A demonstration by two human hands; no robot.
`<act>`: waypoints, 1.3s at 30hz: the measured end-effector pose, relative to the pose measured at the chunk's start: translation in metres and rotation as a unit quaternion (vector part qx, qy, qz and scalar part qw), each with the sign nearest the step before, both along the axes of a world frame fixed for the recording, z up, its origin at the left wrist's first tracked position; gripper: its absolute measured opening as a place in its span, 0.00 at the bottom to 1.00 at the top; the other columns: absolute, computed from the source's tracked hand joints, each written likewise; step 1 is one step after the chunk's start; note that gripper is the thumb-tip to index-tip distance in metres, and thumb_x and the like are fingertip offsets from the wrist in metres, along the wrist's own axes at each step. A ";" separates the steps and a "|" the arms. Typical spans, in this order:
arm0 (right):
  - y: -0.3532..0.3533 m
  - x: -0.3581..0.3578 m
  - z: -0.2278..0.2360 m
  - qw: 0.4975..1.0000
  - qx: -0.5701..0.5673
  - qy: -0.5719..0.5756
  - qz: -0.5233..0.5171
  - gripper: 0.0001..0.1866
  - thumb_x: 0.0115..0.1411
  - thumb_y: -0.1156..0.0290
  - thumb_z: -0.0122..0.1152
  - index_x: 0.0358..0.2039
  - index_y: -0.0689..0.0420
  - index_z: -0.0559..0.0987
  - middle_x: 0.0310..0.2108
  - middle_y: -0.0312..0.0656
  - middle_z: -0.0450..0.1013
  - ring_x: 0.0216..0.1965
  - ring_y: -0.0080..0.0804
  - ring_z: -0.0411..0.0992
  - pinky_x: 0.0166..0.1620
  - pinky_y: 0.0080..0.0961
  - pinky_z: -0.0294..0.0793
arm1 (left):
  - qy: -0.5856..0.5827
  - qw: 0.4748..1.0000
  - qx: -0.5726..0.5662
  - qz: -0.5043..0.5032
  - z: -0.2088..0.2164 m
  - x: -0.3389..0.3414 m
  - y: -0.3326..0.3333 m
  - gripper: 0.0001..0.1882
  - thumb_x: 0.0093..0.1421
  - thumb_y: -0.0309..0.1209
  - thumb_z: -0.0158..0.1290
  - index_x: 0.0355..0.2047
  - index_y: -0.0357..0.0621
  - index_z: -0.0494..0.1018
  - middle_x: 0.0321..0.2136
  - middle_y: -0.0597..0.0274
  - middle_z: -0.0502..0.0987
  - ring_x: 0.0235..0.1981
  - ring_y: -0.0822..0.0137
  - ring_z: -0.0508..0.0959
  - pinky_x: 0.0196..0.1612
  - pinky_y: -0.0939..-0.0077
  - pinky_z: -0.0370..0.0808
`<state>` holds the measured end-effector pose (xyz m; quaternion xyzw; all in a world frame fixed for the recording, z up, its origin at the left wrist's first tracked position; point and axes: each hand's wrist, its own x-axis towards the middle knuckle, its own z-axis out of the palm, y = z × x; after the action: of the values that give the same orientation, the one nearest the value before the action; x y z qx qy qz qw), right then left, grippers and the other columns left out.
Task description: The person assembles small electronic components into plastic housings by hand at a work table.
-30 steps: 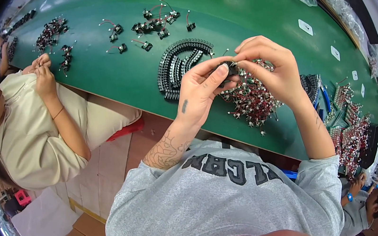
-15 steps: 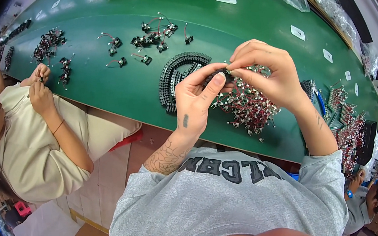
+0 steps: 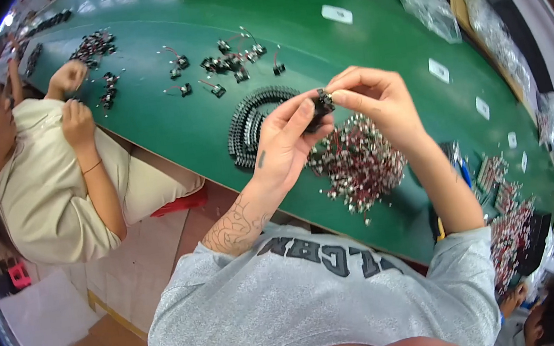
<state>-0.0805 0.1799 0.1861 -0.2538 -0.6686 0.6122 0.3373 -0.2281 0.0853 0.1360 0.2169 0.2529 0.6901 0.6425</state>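
Note:
My left hand (image 3: 285, 137) is closed around a small black plastic part (image 3: 318, 120), held above the green table. Thumb and fingertips of my right hand (image 3: 379, 98) are pinched together at the upper end of that part. What sits between them is too small to make out. Below my hands lies a heap of short red and black wires with white connectors (image 3: 366, 172). Left of the heap, black plastic parts (image 3: 238, 136) stand in tight curved rows, partly hidden by my left hand.
Wired black pieces (image 3: 231, 61) lie scattered on the green table (image 3: 166, 128). At the left a co-worker (image 3: 57, 181) sits handling parts. More wire bundles (image 3: 512, 229) lie at the right, near another person (image 3: 548, 319). Plastic bags (image 3: 423, 10) line the far edge.
The view has shifted slightly. Both hands stay together at the black part, which is now tilted more upright. The co-worker's hands at the left have moved apart, one reaching toward the table.

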 end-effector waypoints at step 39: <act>-0.058 0.001 -0.045 0.987 -0.134 -0.055 -0.069 0.06 0.54 0.78 0.61 0.33 0.64 0.78 0.34 0.44 0.77 0.35 0.26 0.74 0.38 0.20 0.74 | 0.181 0.982 -0.001 0.046 -0.033 -0.030 -0.073 0.18 0.61 0.25 0.48 0.51 0.34 0.65 0.40 0.51 0.73 0.35 0.69 0.74 0.35 0.81 0.71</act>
<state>-0.0792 0.1221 0.1414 -0.3757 -0.5787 0.6569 0.3041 -0.2583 0.0123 0.1032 0.3255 0.3751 0.6681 0.5540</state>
